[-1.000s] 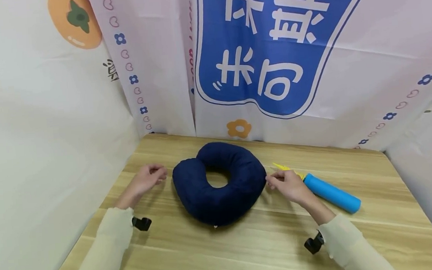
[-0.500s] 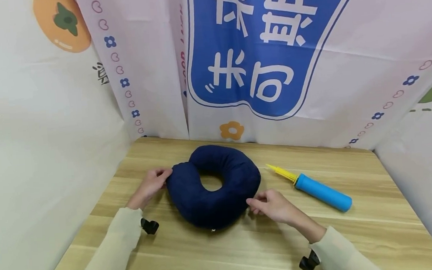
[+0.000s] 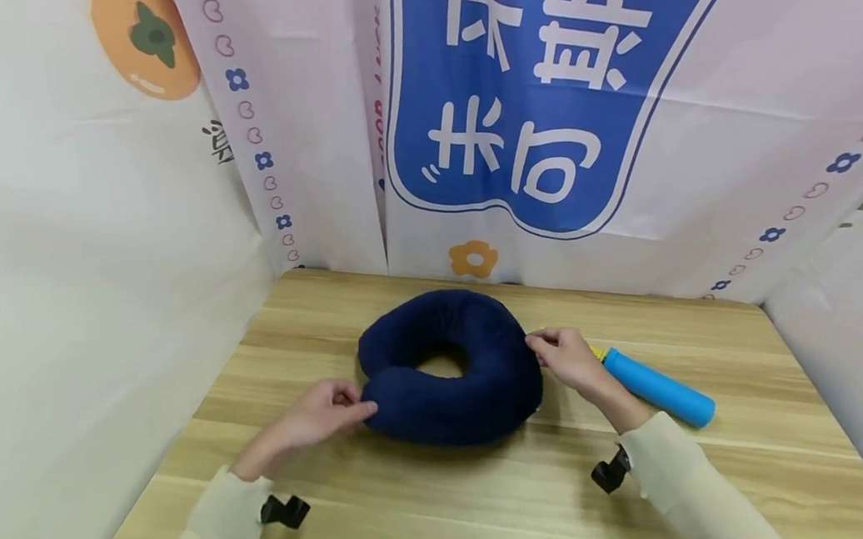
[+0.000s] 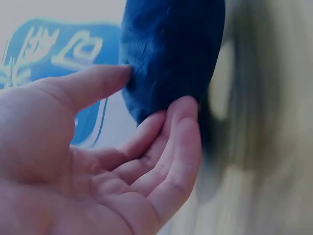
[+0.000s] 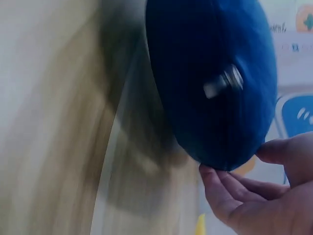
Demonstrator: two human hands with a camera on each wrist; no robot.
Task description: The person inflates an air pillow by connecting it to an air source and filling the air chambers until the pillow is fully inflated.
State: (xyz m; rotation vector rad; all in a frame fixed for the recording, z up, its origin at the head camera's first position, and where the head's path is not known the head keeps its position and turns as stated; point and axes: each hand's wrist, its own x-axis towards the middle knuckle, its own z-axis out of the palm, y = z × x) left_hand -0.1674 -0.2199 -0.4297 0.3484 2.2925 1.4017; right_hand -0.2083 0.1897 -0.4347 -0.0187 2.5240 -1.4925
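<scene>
A navy blue U-shaped neck pillow (image 3: 486,403) is at the middle of the table, its gap facing left. My left hand (image 3: 321,415) pinches the nearer rounded end of the pillow. In the left wrist view, the thumb lies on one side of that end (image 4: 171,54) and the fingertips on the other. At the pillow's right side, my right hand (image 3: 569,364) pinches the edge between thumb and fingers. A small zipper pull (image 5: 224,83) shows on the pillow's outer seam in the right wrist view. Whether the pillow is lifted off the table I cannot tell.
A blue hand pump (image 3: 661,387) lies to the right, behind the right wrist; its yellow nozzle (image 3: 598,352) is mostly hidden by the hand. The wood-grain table (image 3: 448,510) is bordered by a printed cloth (image 3: 317,144) at the back and sides.
The pillow has turned counterclockwise, so its gap went from upper left to left. My left hand took hold and came nearer; my right hand moved down, then up along the right side.
</scene>
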